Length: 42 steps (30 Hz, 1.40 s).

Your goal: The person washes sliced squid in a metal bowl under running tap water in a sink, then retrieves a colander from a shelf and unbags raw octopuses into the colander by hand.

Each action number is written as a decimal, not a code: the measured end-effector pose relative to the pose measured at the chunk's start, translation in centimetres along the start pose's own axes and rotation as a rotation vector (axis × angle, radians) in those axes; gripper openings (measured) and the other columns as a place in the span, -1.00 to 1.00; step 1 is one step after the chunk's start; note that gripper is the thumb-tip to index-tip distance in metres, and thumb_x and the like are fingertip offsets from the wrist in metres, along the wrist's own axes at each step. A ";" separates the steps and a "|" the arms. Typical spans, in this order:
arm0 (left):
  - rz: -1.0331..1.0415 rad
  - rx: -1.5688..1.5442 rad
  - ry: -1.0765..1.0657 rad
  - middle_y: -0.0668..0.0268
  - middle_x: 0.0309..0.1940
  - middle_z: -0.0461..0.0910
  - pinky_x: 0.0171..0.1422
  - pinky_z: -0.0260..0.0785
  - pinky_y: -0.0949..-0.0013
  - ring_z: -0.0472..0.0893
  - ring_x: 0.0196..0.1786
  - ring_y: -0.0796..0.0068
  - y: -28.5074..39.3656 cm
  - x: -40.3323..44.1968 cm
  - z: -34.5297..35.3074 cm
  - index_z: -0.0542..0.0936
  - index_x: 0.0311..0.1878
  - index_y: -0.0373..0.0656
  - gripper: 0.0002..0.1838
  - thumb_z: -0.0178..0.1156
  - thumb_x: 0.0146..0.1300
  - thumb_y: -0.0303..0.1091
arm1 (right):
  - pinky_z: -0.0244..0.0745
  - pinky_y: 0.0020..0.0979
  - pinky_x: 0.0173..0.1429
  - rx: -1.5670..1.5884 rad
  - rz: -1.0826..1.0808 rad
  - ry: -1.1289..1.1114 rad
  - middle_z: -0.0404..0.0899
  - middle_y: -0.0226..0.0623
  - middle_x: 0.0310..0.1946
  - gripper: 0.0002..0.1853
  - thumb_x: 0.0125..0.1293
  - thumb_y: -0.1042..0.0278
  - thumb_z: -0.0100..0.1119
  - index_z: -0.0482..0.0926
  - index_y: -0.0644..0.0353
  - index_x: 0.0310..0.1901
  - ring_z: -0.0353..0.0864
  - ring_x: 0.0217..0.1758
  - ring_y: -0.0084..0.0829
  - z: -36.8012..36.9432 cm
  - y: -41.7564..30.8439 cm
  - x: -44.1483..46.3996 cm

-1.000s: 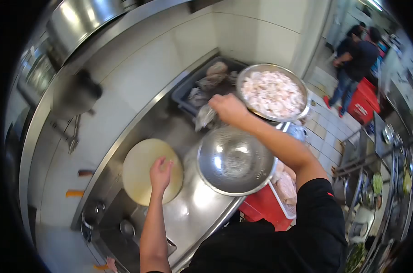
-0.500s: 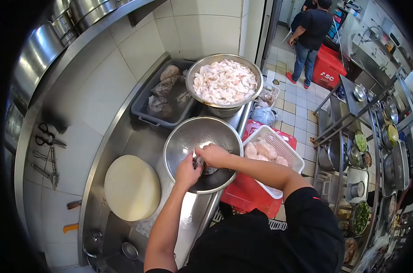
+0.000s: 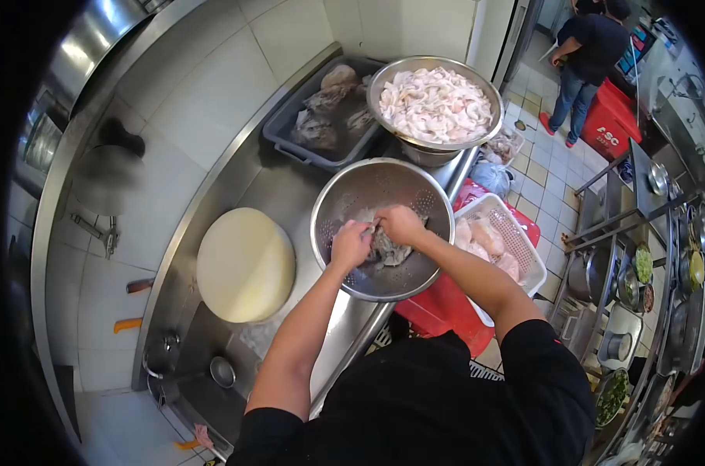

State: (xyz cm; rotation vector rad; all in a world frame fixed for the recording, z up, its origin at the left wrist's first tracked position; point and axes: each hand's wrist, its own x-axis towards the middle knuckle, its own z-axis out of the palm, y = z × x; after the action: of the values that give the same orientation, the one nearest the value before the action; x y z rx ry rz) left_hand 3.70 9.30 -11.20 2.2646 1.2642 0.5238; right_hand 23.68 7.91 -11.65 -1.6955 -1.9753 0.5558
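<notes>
Both hands are inside a steel colander (image 3: 337, 198) on the metal counter. My left hand (image 3: 352, 244) has its fingers closed on a greyish, wet clump (image 3: 391, 250) that looks like raw seafood or meat. My right hand (image 3: 400, 225) pinches the same clump from its upper right side, and the two hands' fingertips nearly meet. Part of the clump lies on the colander's bottom, below my right hand. Behind the colander, a dark grey tub (image 3: 298, 158) holds similar greyish pieces in murky water.
A steel bowl (image 3: 495, 133) heaped with pale, sliced pieces stands behind the colander. A round cutting board (image 3: 246, 265) is at its left. A white basket (image 3: 532, 260) of raw pale meat sits at the right. Farther back, a person (image 3: 593, 50) stands near a red bin (image 3: 610, 120).
From reaching to the tub and hovering over the board, my right and left hands came together in the colander. Since half a second ago, the greyish clump shows more below them.
</notes>
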 end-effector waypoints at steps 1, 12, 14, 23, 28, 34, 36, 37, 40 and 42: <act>-0.002 -0.033 0.020 0.01 -0.05 0.61 0.19 0.47 -0.01 0.59 0.04 -0.11 -0.8 0.7 0.1 0.73 0.02 -0.09 -0.68 0.29 0.24 -0.20 | 0.62 -0.02 0.03 0.042 -0.030 0.001 0.75 -0.03 -0.19 -0.75 0.21 0.33 0.24 0.72 0.12 -0.09 0.74 -0.12 0.04 -0.4 -0.2 0.3; -0.269 -0.764 -0.118 0.31 -0.17 0.74 0.01 0.44 0.42 0.59 -0.14 0.61 0.2 3.1 0.0 0.67 0.09 -0.30 -0.69 0.12 0.55 -0.25 | 0.59 -0.07 -0.10 0.453 -0.005 0.404 0.73 0.00 -0.32 -0.75 0.30 0.50 0.17 0.60 0.18 0.00 0.73 -0.24 0.04 -1.3 -2.8 -0.2; -0.279 -0.807 -0.211 0.41 -0.20 0.71 -0.01 0.42 0.47 0.56 -0.16 0.67 1.1 3.3 -1.3 0.68 0.06 -0.27 -0.72 0.11 0.57 -0.27 | 0.56 0.01 -0.13 0.394 -0.044 0.475 0.70 0.01 -0.34 -0.81 0.31 0.51 0.13 0.53 0.16 -0.04 0.72 -0.25 0.10 -1.6 -3.6 0.3; -0.379 -0.967 -0.576 0.50 -0.24 0.68 -0.02 0.41 0.49 0.54 -0.20 0.70 1.0 3.5 -4.8 0.73 -0.06 -0.21 -0.73 0.16 0.56 -0.22 | 0.49 0.07 -0.25 0.277 -0.059 0.273 0.66 -0.03 -0.43 -0.83 0.31 0.52 0.08 0.44 0.10 -0.10 0.68 -0.32 0.15 -3.3 -3.4 1.4; -0.293 -0.730 -0.674 0.48 -0.26 0.68 -0.07 0.41 0.45 0.53 -0.23 0.70 0.0 2.2 -5.0 0.73 -0.10 -0.23 -0.66 0.19 0.53 -0.11 | 0.50 0.08 -0.23 0.250 -0.082 0.167 0.66 -0.05 -0.44 -0.83 0.32 0.47 0.10 0.45 0.05 -0.08 0.66 -0.32 0.18 -2.7 -3.6 1.0; -0.373 -0.661 -0.292 0.45 -0.22 0.57 0.04 0.35 0.46 0.50 -0.10 0.63 0.9 1.0 -4.7 0.72 -0.10 -0.27 -0.65 0.19 0.53 -0.13 | 0.54 -0.30 0.03 0.773 -0.070 -0.104 0.72 -0.24 -0.19 -0.68 0.46 0.49 0.07 0.43 0.12 0.20 0.70 -0.08 -0.41 -2.2 -2.1 2.0; -0.362 -0.838 -0.131 0.41 -0.14 0.47 0.05 0.32 0.45 0.47 -0.05 0.58 1.2 1.4 -4.3 0.73 -0.20 -0.25 -0.69 0.24 0.49 -0.17 | 0.48 -0.43 0.21 1.429 -0.089 -0.240 0.69 -0.32 -0.09 -0.59 0.50 0.47 0.08 0.36 0.15 0.34 0.61 0.06 -0.55 -2.2 -2.7 1.4; -0.340 -0.788 -0.127 0.40 -0.14 0.46 0.03 0.32 0.44 0.47 -0.08 0.57 1.6 1.6 -4.5 0.72 -0.24 -0.25 -0.69 0.25 0.48 -0.17 | 0.47 -0.44 0.15 1.409 -0.092 -0.281 0.69 -0.34 -0.08 -0.55 0.49 0.48 0.09 0.33 0.15 0.36 0.61 0.04 -0.55 -1.8 -2.0 1.6; -0.089 -0.575 -0.007 0.25 -0.09 0.47 -0.01 0.39 0.33 0.52 -0.13 0.40 1.9 2.3 -4.4 0.67 -0.32 -0.34 -0.61 0.32 0.42 -0.12 | 0.46 -0.43 0.07 1.289 -0.105 -0.337 0.68 -0.37 -0.08 -0.46 0.46 0.45 0.16 0.28 0.13 0.42 0.60 -0.01 -0.51 -1.1 -0.8 1.9; -0.117 -0.512 -0.014 0.24 -0.12 0.49 -0.05 0.39 0.31 0.53 -0.18 0.38 2.4 2.4 -5.3 0.66 -0.34 -0.33 -0.62 0.34 0.38 -0.13 | 0.43 -0.38 0.12 1.132 -0.120 -0.305 0.67 -0.35 -0.15 -0.40 0.43 0.35 0.24 0.28 0.11 0.44 0.58 -0.01 -0.45 -0.6 -1.3 1.5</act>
State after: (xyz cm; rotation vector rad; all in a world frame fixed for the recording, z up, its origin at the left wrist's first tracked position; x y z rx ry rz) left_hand 3.64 11.47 -5.34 1.7562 1.0945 0.6949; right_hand 22.86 9.16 -10.26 -0.7898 -1.3941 1.5653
